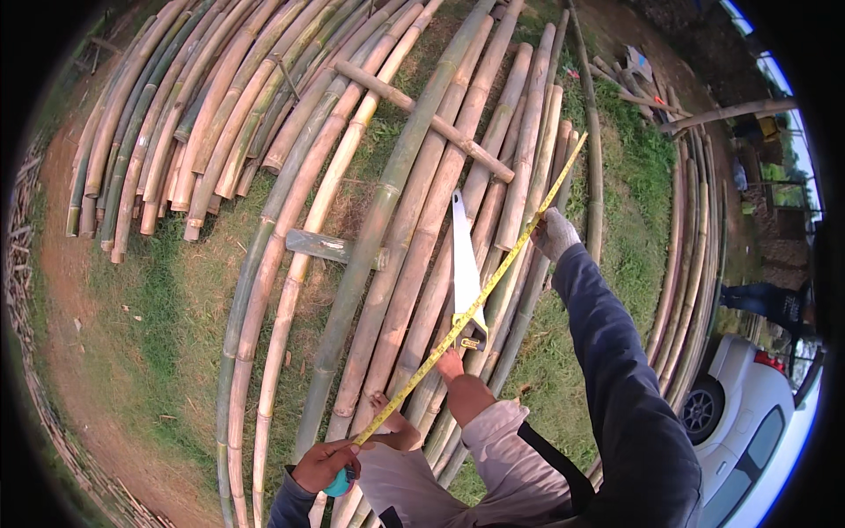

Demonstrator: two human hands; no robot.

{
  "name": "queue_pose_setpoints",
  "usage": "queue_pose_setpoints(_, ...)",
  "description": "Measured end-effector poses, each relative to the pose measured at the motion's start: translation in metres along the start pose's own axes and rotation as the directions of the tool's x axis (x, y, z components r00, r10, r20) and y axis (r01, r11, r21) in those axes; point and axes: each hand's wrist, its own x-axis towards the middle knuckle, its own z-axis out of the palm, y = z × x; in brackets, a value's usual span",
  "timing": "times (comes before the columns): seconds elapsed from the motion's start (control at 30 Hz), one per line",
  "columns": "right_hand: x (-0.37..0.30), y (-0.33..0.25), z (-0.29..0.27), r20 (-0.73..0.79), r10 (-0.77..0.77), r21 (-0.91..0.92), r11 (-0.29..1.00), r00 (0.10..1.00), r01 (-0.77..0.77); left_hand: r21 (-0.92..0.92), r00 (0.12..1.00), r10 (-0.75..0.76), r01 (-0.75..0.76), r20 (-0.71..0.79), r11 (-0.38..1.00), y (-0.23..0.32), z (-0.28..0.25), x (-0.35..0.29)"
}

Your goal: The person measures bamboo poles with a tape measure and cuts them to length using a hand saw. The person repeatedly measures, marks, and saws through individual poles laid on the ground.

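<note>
My left hand [324, 466] grips the teal case of a tape measure [341, 482] low in the picture, beside my knee. The yellow blade [422, 370] runs out from it on a slant to the upper right. Farther out, my right hand [554, 235], in a pale glove, is closed on the blade, whose tip reaches past the fingers. Beneath the blade a handsaw [465, 260] with a bright metal blade and a black and yellow handle lies on bamboo poles [422, 255]. My bare feet rest on the poles near the saw handle.
Short bamboo crosspieces [330, 246] [422, 121] lie across the poles. Another bamboo stack [194, 114] fills the far left, and more poles [682, 264] lie on the right. A silver car [744, 431] stands at the lower right, with a person [775, 304] close by.
</note>
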Motion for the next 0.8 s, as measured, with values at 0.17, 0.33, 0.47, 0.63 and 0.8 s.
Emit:
queue_pose_setpoints(0.17,-0.134,-0.004,-0.008,0.047,0.089,0.008,0.996,0.995,-0.09,-0.102,0.999,0.005,-0.001,0.041,0.995,0.041,0.085,-0.095)
queue_pose_setpoints(0.33,-0.257,-0.005,0.014,0.087,0.284,0.067,0.955,0.955,-0.29,-0.174,0.999,-0.039,0.043,0.027,0.984,0.075,0.125,-0.112)
queue_pose_setpoints(0.47,-0.324,-0.001,0.045,0.181,0.349,-0.032,0.937,0.92,-0.349,-0.127,0.998,0.061,-0.059,0.007,0.99,0.112,0.13,-0.086)
queue_pose_setpoints(0.63,-0.356,-0.032,0.087,0.178,0.338,-0.093,0.941,0.924,-0.326,-0.06,0.991,0.136,-0.136,-0.002,0.989,0.149,0.119,-0.068)
queue_pose_setpoints(0.8,-0.348,-0.085,0.131,0.093,0.295,-0.219,0.938,0.951,-0.27,-0.037,0.969,0.242,-0.244,-0.046,0.969,0.193,0.105,-0.07)
